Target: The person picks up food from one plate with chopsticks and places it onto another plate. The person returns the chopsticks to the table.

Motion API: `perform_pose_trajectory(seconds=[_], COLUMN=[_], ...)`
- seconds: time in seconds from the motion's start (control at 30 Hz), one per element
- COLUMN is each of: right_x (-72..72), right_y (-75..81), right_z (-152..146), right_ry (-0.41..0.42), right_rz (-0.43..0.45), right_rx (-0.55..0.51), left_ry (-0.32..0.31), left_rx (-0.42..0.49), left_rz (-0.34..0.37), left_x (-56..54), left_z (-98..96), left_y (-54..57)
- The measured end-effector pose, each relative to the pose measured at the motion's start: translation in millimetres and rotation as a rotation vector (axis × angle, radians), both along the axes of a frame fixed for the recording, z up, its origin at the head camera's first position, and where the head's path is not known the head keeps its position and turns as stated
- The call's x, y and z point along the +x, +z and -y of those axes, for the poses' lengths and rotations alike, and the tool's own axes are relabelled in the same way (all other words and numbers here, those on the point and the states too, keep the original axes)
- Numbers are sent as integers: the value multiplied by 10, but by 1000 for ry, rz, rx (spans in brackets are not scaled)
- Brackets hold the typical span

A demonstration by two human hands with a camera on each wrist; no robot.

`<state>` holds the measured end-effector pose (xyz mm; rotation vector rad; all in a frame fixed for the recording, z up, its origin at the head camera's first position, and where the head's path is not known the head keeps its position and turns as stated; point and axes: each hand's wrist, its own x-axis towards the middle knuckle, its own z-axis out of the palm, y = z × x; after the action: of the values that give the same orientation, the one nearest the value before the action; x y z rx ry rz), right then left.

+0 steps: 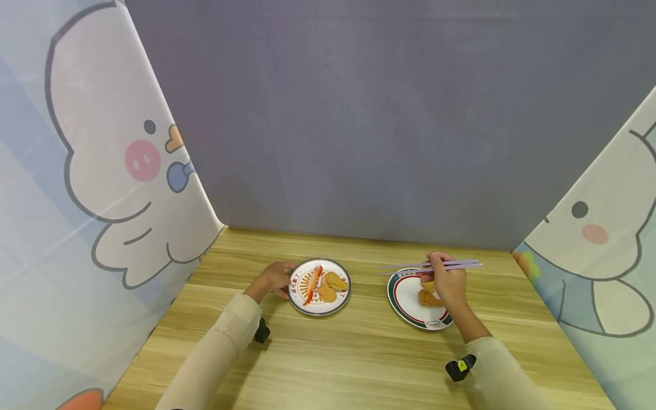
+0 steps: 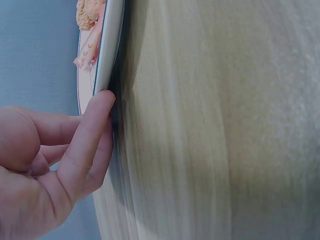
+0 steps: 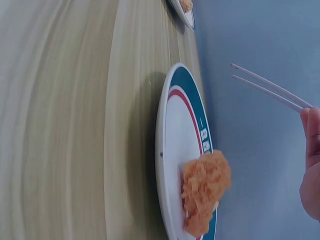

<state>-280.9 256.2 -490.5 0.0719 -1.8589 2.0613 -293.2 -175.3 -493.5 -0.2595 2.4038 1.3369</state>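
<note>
My left hand (image 1: 275,280) holds the left rim of a round white plate (image 1: 303,307), its fingertips against the edge in the left wrist view. On that plate lie an orange-red shrimp (image 1: 313,285) and two breaded fried pieces (image 1: 335,281). Two pale purple chopsticks (image 1: 463,264) are gripped in my right hand (image 1: 448,282), above a second plate (image 1: 405,304) with a green and red rim. Their tips point left, slightly apart, with nothing between them. A browned piece of fried chicken (image 3: 202,190) lies on this plate, with a lighter piece (image 1: 428,286) partly hidden behind the hand.
Both plates stand on a wood-grain table (image 1: 328,353). A grey cloth wall (image 1: 359,125) rises at its back edge, and printed cartoon cloths (image 1: 118,131) close in the left and right sides. Small black devices (image 1: 458,369) are worn at both wrists.
</note>
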Motion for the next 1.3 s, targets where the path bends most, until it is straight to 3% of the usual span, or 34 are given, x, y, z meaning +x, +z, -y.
perform_pose_trajectory(seconds=[0.13, 0.27, 0.77, 1.3], right_x=[13, 30, 91, 206], right_y=[-11, -32, -64, -67], right_z=[-59, -135, -445, -851], right_ry=[3, -8, -20, 69], right_rz=[-18, -9, 77, 49], right_rx=[-34, -4, 28, 3], left_ry=[-1, 2, 28, 21], left_rx=[-4, -6, 26, 26], left_rz=[2, 3, 8, 6], left_x=[5, -3, -35, -10], left_z=[3, 7, 8, 7], left_y=[12, -5, -55, -18])
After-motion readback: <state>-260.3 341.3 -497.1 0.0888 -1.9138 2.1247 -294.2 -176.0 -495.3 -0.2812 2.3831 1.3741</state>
